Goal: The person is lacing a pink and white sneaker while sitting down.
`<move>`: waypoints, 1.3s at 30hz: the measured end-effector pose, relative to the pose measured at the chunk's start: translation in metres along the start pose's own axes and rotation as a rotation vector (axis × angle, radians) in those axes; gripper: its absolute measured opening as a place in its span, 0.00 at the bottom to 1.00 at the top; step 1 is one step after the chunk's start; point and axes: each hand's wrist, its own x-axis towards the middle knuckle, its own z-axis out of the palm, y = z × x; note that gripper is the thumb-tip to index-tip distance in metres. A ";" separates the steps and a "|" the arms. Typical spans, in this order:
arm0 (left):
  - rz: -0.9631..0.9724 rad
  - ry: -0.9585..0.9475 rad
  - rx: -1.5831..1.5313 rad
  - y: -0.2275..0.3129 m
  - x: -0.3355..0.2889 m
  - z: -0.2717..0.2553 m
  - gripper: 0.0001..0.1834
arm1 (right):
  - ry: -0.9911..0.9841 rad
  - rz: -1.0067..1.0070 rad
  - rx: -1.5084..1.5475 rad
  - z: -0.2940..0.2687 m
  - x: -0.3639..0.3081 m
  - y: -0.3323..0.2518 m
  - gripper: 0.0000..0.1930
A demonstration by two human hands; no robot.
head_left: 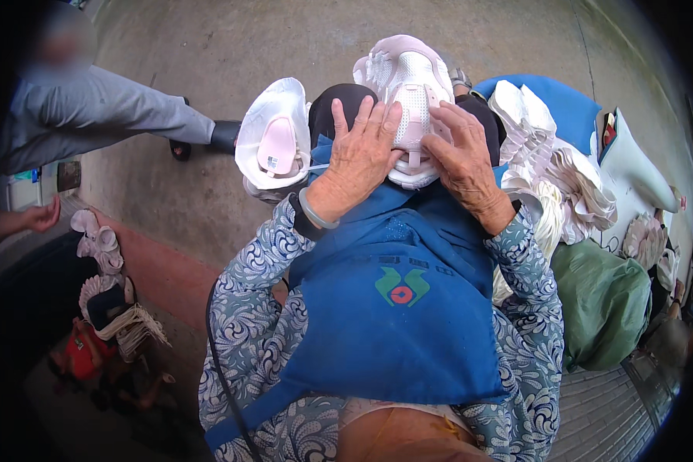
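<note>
Shoe (414,96): white and pink, between the knees (342,104).
Left hand (358,158): grip released, fingers spread at shoe's left edge.
Right hand (467,165): at shoe's right edge; whether grasping, cannot tell.

The person's lap, covered by a blue apron (396,350), carries a white-and-pink shoe (414,73), set between the knees (339,100) with its toe pointing away. Beyond lies a grey concrete floor (231,46), where a co-worker's dark sandal (179,148) rests at left. What carries the green bag (600,304) at right is hard to tell.
</note>
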 end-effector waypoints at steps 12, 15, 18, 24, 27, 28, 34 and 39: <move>-0.102 -0.127 -0.284 0.006 0.004 -0.014 0.43 | -0.135 0.506 0.265 -0.015 -0.010 -0.009 0.30; -0.005 -0.071 -0.152 0.009 -0.001 0.004 0.47 | -0.250 0.485 0.069 -0.002 -0.003 -0.004 0.34; -0.033 -0.045 -0.153 0.009 -0.005 0.014 0.48 | -0.239 0.499 0.174 0.005 -0.004 -0.004 0.33; 0.000 -0.034 -0.117 0.006 -0.006 0.012 0.48 | -0.231 0.505 0.146 0.008 -0.004 -0.006 0.32; -0.020 0.005 -0.111 0.002 -0.002 0.009 0.48 | -0.135 0.380 0.163 0.008 0.002 0.003 0.31; -0.037 -0.009 -0.093 0.000 -0.001 0.007 0.48 | -0.141 0.363 0.165 0.009 0.003 0.005 0.30; -0.018 -0.033 -0.087 -0.001 0.005 -0.002 0.47 | -0.129 0.329 0.178 0.002 0.004 -0.004 0.28; 0.027 -0.026 0.035 0.000 0.003 0.003 0.42 | -0.216 0.414 0.047 -0.016 0.002 -0.016 0.28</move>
